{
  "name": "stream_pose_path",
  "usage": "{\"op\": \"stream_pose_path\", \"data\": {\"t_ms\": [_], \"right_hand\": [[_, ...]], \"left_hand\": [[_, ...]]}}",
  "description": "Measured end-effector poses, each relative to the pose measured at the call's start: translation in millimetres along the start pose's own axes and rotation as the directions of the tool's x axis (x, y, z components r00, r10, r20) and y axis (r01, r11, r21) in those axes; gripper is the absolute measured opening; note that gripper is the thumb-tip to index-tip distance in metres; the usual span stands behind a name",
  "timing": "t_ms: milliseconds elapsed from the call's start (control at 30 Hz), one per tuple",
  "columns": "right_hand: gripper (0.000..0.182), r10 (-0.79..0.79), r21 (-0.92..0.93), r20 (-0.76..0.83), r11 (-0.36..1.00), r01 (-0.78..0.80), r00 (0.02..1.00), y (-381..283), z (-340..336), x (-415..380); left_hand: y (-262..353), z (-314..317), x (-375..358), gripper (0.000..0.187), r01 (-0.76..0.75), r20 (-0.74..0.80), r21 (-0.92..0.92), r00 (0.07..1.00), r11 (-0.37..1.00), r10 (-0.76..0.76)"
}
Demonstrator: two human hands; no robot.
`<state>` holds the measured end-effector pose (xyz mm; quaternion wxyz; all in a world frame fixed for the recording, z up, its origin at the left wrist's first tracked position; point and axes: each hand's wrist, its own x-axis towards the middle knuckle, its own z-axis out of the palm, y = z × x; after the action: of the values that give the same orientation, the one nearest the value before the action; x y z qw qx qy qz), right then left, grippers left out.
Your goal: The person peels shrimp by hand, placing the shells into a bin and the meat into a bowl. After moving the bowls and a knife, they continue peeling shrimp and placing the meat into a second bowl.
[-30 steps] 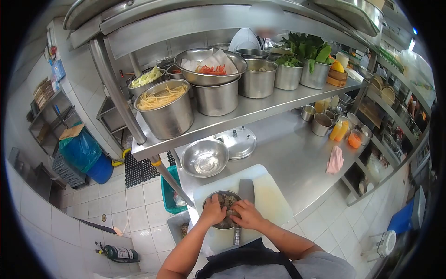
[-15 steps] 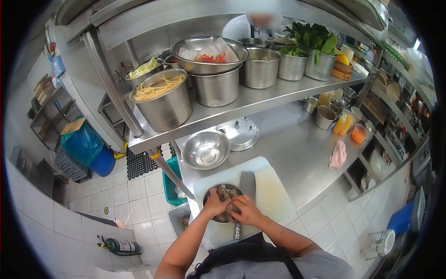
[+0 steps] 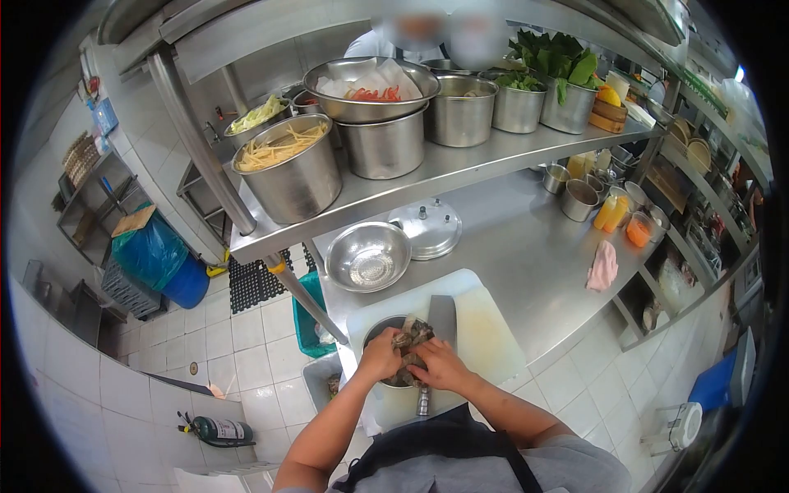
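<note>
My left hand [image 3: 380, 356] and my right hand [image 3: 441, 366] meet over a round metal pot [image 3: 372, 330]. Between them is a clump of greyish-brown pieces that look like raw shrimp [image 3: 416, 332], raised to the pot's rim. Fingers of both hands are curled around the clump; the fingertips are partly hidden. More of the same pieces lie in the pot below. The pot stands on a white cutting board [image 3: 491, 345]. Just right of the pot lies a wide-bladed cleaver [image 3: 442, 322], its handle toward me, partly covered by my right hand.
Beyond the board sit a metal bowl [image 3: 367, 256] and a pot lid [image 3: 431, 232]. A pink cloth [image 3: 602, 265] lies to the right. Pots of cut food [image 3: 289, 177] line the overhead shelf [image 3: 460, 160]. Bins [image 3: 310, 320] stand at left. Two people are behind the shelf.
The clump of shrimp has come up between my hands, higher in the pot. My right hand has shifted slightly rightward. A second person now shows behind the shelf, and the view has tilted slightly.
</note>
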<state>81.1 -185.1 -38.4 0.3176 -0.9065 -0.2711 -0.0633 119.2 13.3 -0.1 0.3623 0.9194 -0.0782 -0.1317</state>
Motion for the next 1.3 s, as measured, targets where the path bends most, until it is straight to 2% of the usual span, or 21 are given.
{"op": "stream_pose_path", "data": {"t_ms": [133, 200, 233, 267, 300, 333, 400, 433, 533, 600, 633, 700, 833, 900, 933, 1067, 1100, 1133, 1200, 1267, 1300], "right_hand": [[0.042, 0.037, -0.074, 0.007, 0.997, -0.036, 0.999, -21.6, -20.9, 2.2], [0.057, 0.169, -0.055, -0.043, 0.984, -0.171, 0.985, -32.0, -29.4, 3.9], [0.057, 0.166, -0.055, -0.041, 0.984, -0.168, 0.985, -33.9, -26.6, 6.2], [0.067, 0.292, 0.156, -0.059, 0.947, -0.281, 0.954, -36.5, -21.6, 9.3], [0.076, 0.416, 0.359, -0.049, 0.856, -0.373, 0.908, -37.3, -18.0, 11.5], [0.076, 0.415, 0.357, -0.048, 0.857, -0.372, 0.909, -35.8, -16.8, 13.5], [0.092, 0.524, 0.422, 0.115, 0.744, -0.519, 0.844, -31.3, -14.1, 18.9], [0.092, 0.522, 0.42, 0.114, 0.746, -0.517, 0.845, -28.7, -9.1, 21.2], [0.096, 0.523, 0.351, 0.097, 0.778, -0.521, 0.847, -28.4, 4.5, 26.9], [0.098, 0.576, 0.407, 0.162, 0.701, -0.586, 0.802, -27.4, 4.1, 35.3], [0.098, 0.574, 0.405, 0.163, 0.702, -0.585, 0.802, -25.9, 2.7, 39.9], [0.098, 0.604, 0.451, 0.246, 0.62, -0.641, 0.758, -23.2, 2.4, 47.7], [0.097, 0.587, 0.497, 0.264, 0.598, -0.629, 0.766, -13.1, 7.1, 53.4], [0.093, 0.624, 0.552, 0.297, 0.506, -0.663, 0.723, -11.2, 10.7, 56.1], [0.093, 0.622, 0.553, 0.293, 0.509, -0.66, 0.726, -11.1, 12.1, 57.4], [0.072, 0.636, 0.68, 0.245, 0.425, -0.597, 0.732, -2.7, 36.3, 53.6], [0.065, 0.641, 0.739, 0.225, 0.379, -0.557, 0.734, -5.2, 36.4, 55.2], [0.065, 0.642, 0.741, 0.225, 0.376, -0.557, 0.733, -6.4, 34.7, 54.3], [0.056, 0.66, 0.811, 0.209, 0.295, -0.505, 0.722, -8.1, 28.0, 51.8], [0.053, 0.669, 0.824, 0.187, 0.291, -0.486, 0.719, -3.6, 29.7, 48.3], [0.049, 0.674, 0.835, 0.166, 0.291, -0.466, 0.72, -5.5, 26.5, 48.8]], "left_hand": [[-2.6, -4.7, -2.5, 0.052, 0.064, 0.045, -0.032, 0.997, 0.997, -0.062], [-16.4, 1.6, 1.9, 0.056, 0.045, 0.037, -0.049, 0.998, 0.998, -0.043], [-23.6, 5.5, 5.8, 0.06, 0.02, 0.032, -0.067, 0.999, 0.998, -0.018], [-30.7, 9.5, 10.3, 0.06, 0.022, 0.03, -0.069, 0.999, 0.997, -0.02], [-33.0, 10.7, 13.4, 0.065, 0.026, 0.031, -0.094, 0.999, 0.995, -0.023], [-35.5, 11.8, 15.3, 0.071, 0.03, 0.032, -0.119, 0.999, 0.992, -0.026], [-31.9, 12.5, 15.8, 0.072, 0.075, 0.033, -0.112, 0.997, 0.991, -0.071], [-26.4, 10.1, 15.6, 0.072, 0.119, 0.034, -0.104, 0.993, 0.987, -0.116], [-16.7, 4.4, 10.9, 0.073, 0.123, 0.021, -0.107, 0.992, 0.987, -0.121], [-30.5, 9.3, 18.7, 0.074, 0.128, 0.032, -0.181, 0.992, 0.975, -0.124], [-39.0, 13.4, 24.5, 0.074, 0.131, 0.04, -0.253, 0.991, 0.959, -0.124], [-51.2, 23.1, 31.6, 0.072, 0.149, 0.046, -0.323, 0.989, 0.934, -0.142], [-58.5, 30.1, 39.9, 0.066, 0.151, 0.037, -0.505, 0.987, 0.85, -0.153], [-55.2, 28.3, 39.4, 0.063, 0.176, 0.055, -0.532, 0.983, 0.829, -0.173], [-52.3, 25.8, 38.2, 0.06, 0.208, 0.078, -0.555, 0.977, 0.806, -0.198], [-43.4, 21.2, 30.0, 0.057, 0.227, 0.071, -0.577, 0.971, 0.784, -0.229], [-42.2, 22.1, 28.1, 0.056, 0.177, 0.016, -0.555, 0.979, 0.813, -0.202], [-41.4, 22.6, 26.5, 0.055, 0.128, -0.037, -0.529, 0.984, 0.839, -0.173], [-36.0, 18.4, 24.1, 0.053, 0.1, -0.037, -0.548, 0.989, 0.831, -0.143], [-25.5, 12.8, 17.5, 0.052, 0.074, -0.033, -0.568, 0.993, 0.82, -0.113], [-16.7, 6.9, 12.6, 0.045, 0.04, -0.039, -0.553, 0.996, 0.832, -0.074]]}}
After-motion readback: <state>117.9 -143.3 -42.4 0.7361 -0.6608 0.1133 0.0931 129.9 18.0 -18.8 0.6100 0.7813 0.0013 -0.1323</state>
